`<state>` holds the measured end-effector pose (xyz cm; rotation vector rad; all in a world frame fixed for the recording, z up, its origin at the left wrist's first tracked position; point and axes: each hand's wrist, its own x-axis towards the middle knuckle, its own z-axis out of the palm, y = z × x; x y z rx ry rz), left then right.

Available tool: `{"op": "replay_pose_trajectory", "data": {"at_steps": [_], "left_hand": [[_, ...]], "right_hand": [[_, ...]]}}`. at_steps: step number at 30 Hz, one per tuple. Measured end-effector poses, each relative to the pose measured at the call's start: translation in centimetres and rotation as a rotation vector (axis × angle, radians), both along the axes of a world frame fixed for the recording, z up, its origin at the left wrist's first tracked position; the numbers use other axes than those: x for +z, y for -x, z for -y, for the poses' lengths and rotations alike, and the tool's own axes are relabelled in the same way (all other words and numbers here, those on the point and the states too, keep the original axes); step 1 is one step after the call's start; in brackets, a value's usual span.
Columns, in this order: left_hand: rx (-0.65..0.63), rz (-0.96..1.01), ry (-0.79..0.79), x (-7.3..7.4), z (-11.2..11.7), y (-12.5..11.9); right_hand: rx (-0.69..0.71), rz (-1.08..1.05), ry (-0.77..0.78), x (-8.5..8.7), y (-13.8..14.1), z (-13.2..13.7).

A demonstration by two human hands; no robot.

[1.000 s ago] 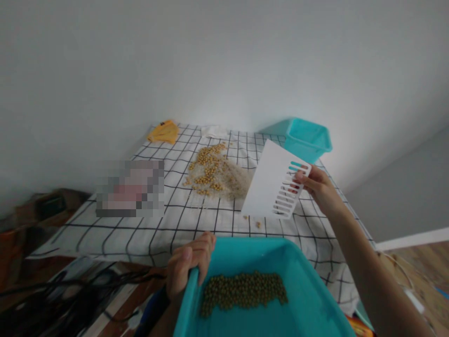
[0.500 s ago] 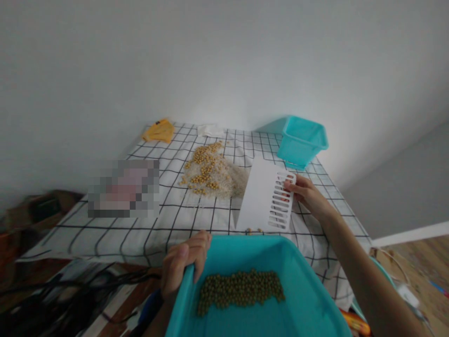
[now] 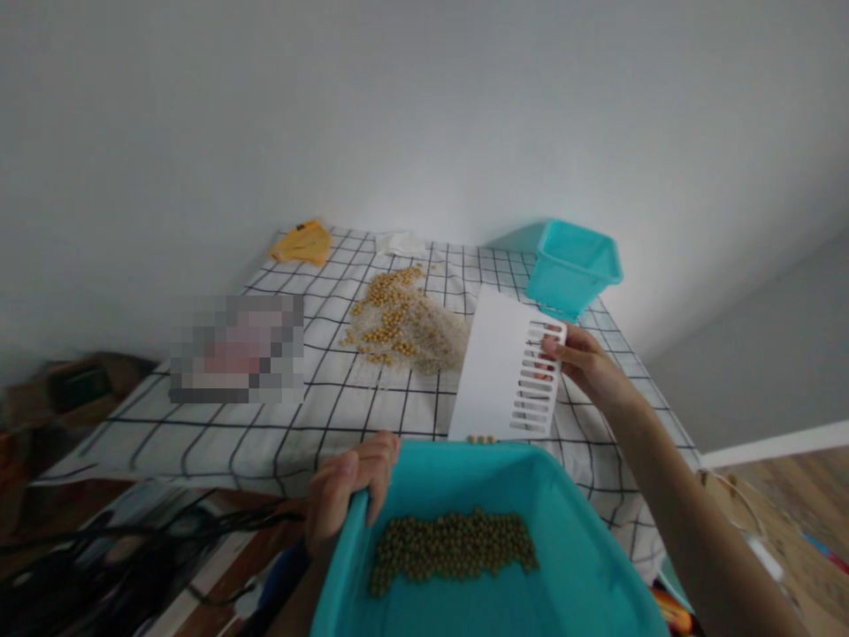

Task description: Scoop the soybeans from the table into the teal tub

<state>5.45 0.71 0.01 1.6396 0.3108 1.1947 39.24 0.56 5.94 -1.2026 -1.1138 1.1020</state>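
Note:
My left hand grips the left rim of a turquoise plastic bin held close to me. A layer of green beans lies in the bin. My right hand pinches the slotted end of a white plastic board, which stands tilted with its lower edge on the checked tablecloth, just behind the bin's far rim. A few yellow beans lie at the board's lower edge. A pile of yellow soybeans mixed with pale grains sits on the cloth left of the board.
A second, smaller turquoise bin stands at the table's far right corner. A yellow cloth and a white scrap lie at the far edge by the wall. Dark cables trail over the floor at lower left.
My right hand has lowered the white board from a raised, slanted hold to the cloth and drawn it toward the near bin. The loose yellow beans now lie at its edge.

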Motion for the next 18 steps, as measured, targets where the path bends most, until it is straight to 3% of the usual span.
{"op": "replay_pose_trajectory", "data": {"at_steps": [9, 14, 18], "left_hand": [[-0.031, -0.01, 0.003, 0.0, -0.2, 0.8], [0.024, -0.011, -0.054, 1.6, 0.0, 2.6], [0.057, 0.01, -0.154, 2.9, -1.9, 4.4]], "right_hand": [[-0.176, -0.061, -0.087, 0.7, 0.1, -1.0], [-0.237, -0.067, -0.146, 0.5, 0.3, -3.0], [-0.238, -0.095, -0.178, 0.4, 1.4, -5.3]]}}
